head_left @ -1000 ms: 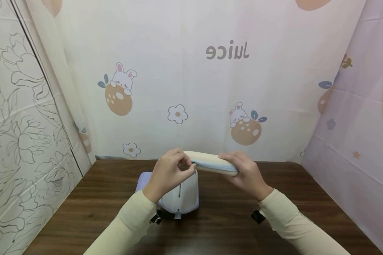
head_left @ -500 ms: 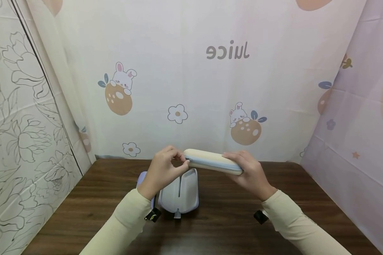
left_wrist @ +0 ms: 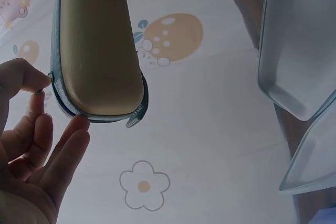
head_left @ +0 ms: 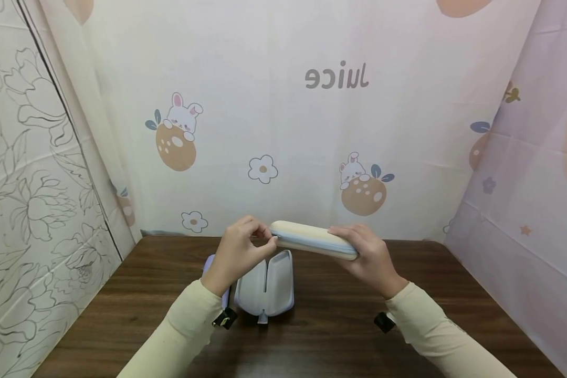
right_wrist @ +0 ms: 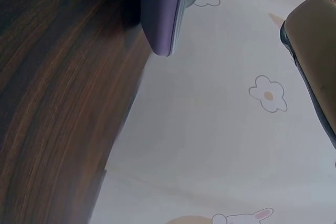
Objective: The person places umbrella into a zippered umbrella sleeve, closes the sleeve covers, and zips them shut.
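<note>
A cream zip case [head_left: 314, 236] with a light blue zipper band [head_left: 321, 243] is held up above the table, its right end slightly lower. My right hand [head_left: 370, 257] grips its right end, thumb on top and the other fingers mostly hidden. At the left end, my left hand [head_left: 238, 257] pinches at the zipper with thumb and forefinger; the pull itself is mostly covered. Its other fingers [left_wrist: 68, 150] spread under the rounded end in the left wrist view. A fabric tab [left_wrist: 137, 115] sticks out at that end's far corner.
Behind the left hand, another case [head_left: 279, 289] stands opened out on the dark wooden table [head_left: 331, 336], pale inside and purple outside. Black wrist cameras [head_left: 225, 318] hang under the sleeves. A printed curtain [head_left: 283, 131] rises behind the table's back edge.
My left thumb and forefinger have slid left along the zipper to the case's left end. The case and right hand shifted slightly right, then stayed nearly still.
</note>
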The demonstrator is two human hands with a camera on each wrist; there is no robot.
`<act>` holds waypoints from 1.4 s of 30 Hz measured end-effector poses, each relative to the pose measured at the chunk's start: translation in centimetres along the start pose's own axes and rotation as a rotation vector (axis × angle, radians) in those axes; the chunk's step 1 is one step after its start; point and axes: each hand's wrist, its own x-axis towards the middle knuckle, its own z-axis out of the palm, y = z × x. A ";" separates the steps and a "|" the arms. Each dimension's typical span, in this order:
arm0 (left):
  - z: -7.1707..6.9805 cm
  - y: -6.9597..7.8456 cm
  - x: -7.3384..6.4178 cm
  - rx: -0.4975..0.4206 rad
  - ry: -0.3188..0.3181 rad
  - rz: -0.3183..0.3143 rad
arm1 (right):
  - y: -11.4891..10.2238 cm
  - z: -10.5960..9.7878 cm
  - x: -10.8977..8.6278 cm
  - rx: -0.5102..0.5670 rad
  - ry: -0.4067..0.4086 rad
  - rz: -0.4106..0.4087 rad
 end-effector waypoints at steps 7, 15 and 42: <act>-0.3 -0.2 -0.2 -0.019 0.017 0.002 | -0.1 0.2 0.1 0.017 -0.025 0.024; -0.3 -0.9 -0.3 -0.080 0.023 -0.031 | -0.2 0.0 0.0 0.026 -0.028 0.046; -1.9 -2.8 -0.3 -0.241 -0.116 -0.307 | 0.5 -1.1 -0.8 0.045 -0.038 0.035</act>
